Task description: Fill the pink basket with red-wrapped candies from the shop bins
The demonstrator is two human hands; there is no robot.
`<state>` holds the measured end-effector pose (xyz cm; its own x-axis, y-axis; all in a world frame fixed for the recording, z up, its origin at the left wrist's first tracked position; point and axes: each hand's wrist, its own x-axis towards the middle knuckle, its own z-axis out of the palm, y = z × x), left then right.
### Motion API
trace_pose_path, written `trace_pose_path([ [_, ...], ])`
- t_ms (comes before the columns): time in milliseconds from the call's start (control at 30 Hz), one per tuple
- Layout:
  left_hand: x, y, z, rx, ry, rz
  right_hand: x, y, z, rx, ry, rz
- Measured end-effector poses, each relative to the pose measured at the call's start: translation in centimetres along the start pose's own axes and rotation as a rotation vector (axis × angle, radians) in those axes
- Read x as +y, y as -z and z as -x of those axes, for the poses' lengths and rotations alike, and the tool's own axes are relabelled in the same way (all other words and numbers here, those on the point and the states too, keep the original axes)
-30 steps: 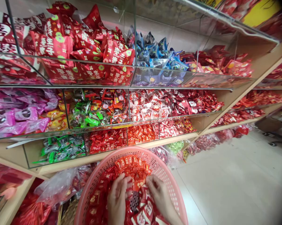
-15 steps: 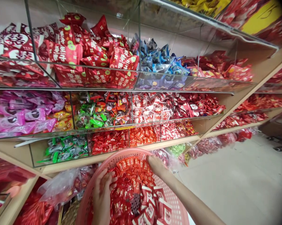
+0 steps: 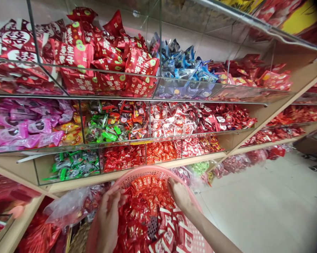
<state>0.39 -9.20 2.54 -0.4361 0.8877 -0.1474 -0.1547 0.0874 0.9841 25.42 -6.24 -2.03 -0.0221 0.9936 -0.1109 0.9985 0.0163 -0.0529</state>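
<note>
Wider apart than before, left hand half open, basket's nine o'clock, right hand curled, two o'clock, holds unclear, pale floor at three.

Pale floor tiles are stretching right of the wooden shelving; glass dividers are partitioning its upper tier.

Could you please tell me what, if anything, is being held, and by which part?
The left grip and right grip are at opposite sides of the pink basket; whether either holds it cannot be told.
</note>
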Motion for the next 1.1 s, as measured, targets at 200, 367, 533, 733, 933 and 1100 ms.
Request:
trace_pose_path([
  [200, 0.8, 0.9, -5.3, -0.018, -0.243, -0.203, 0.4, -0.9, 2.3, 0.066, 0.028, -0.255],
  [367, -0.2, 1.2, -8.1, -0.07, -0.34, -0.4, 0.0, -2.2, 2.0, 0.112, 0.045, -0.361],
  [533, -1.9, 1.9, -9.0, -0.07, -0.384, -0.579, -0.9, -2.3, 1.5, 0.139, -0.002, -0.398],
  [733, -2.7, 2.2, -9.5, -0.127, -0.417, -0.633, -1.6, -2.8, 0.9, 0.172, -0.029, -0.353],
  [933, -2.6, 2.2, -9.3, -0.116, -0.421, -0.661, -1.6, -3.3, 0.8, 0.17, -0.042, -0.329],
  [1100, -2.4, 2.2, -9.1, -0.114, -0.436, -0.673, -2.2, -2.3, 0.5, 0.143, -0.022, -0.315],
])
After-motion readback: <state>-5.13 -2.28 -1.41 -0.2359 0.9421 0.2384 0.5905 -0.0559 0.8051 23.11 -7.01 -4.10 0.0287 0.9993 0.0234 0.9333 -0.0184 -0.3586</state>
